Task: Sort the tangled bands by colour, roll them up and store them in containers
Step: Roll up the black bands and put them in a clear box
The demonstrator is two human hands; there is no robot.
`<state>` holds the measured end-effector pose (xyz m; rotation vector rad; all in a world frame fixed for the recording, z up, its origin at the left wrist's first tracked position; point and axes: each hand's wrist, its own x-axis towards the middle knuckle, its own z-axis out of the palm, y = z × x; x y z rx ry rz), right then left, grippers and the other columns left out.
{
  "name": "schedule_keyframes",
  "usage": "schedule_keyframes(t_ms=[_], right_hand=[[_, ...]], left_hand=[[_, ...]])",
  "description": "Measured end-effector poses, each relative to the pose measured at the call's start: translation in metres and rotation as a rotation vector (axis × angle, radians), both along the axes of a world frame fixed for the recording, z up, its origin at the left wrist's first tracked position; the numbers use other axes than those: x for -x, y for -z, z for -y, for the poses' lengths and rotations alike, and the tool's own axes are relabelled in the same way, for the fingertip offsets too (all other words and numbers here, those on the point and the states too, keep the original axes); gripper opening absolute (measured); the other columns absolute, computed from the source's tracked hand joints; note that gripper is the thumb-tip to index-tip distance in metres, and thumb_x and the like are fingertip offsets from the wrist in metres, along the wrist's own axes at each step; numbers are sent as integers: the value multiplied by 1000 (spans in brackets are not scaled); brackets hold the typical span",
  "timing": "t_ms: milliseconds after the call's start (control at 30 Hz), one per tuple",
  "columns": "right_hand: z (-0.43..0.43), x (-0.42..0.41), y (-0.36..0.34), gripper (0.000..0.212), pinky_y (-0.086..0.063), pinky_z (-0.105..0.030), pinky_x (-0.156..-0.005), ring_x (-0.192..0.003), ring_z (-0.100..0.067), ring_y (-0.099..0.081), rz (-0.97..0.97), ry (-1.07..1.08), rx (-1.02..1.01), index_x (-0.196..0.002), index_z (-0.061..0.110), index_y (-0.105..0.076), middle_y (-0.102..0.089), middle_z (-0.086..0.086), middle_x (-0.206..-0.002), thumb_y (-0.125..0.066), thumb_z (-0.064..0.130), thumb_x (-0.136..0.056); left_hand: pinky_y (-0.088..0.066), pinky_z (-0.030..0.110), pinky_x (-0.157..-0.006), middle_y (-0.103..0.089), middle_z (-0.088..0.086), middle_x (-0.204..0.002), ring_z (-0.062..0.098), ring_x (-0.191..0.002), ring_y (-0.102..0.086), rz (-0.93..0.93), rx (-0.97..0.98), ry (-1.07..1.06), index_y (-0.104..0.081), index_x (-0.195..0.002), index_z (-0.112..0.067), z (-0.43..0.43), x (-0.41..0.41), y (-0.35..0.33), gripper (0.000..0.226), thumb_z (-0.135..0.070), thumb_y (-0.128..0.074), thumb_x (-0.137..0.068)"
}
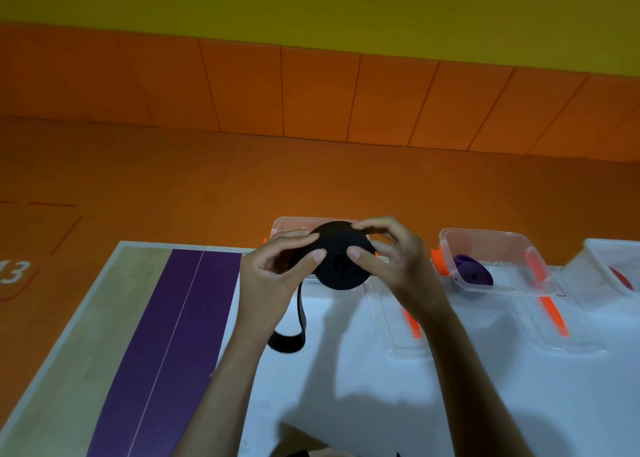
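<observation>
Head view: hands [273,273] [398,259] gripping the black roll [341,266] half-hide a container [284,225].

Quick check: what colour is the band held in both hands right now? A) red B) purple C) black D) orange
C: the left hand and right hand grip a black roll, its loose tail hanging down.

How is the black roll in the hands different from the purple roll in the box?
The black roll is held up by the left hand and right hand; the purple roll lies in a clear box. The black roll has a loose tail hanging down; the purple roll shows none. Both are rolled-up bands.
</observation>
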<state>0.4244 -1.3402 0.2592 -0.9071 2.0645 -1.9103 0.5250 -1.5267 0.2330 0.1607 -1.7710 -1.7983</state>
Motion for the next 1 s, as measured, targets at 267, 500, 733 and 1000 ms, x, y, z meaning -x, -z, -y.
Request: schedule_keyframes(t_ms=[267,500,733,1000], right_hand=[[3,2,-4,35,-64,-26,-78,-97,-13,-78,-101,89,7,-114,40,-73,-76,16,-113,-86,21,-87],[7,-3,7,24,-64,-29,-76,-97,-14,-78,-38,79,-35,-98,26,-72,-77,7,-105,-89,31,-81],[11,-7,17,29,-66,-48,-85,-109,-22,-76,29,48,7,-116,35,-74,-76,6,-117,-82,25,-89],[14,-8,18,22,-66,-38,-82,-104,-19,-76,1,168,27,-102,36,-73,-76,7,-108,-84,36,-83]], left_hand=[[-59,25,-94,-80,-3,-115,17,-113,-75,49,-74,92,-83,-108,-33,-1,-6,7,31,-17,-85,-81],[-62,34,-93,-80,-1,-108,20,-109,-75,71,-96,-32,-81,-99,-26,2,-3,10,26,-31,-93,-76],[-58,24,-95,-80,-4,-118,15,-115,-74,106,-124,90,-81,-114,-37,7,-7,15,33,-21,-84,-84],[-58,21,-88,-80,-3,-110,14,-107,-75,131,-103,68,-80,-114,-27,3,-4,21,28,-17,-83,-88]])
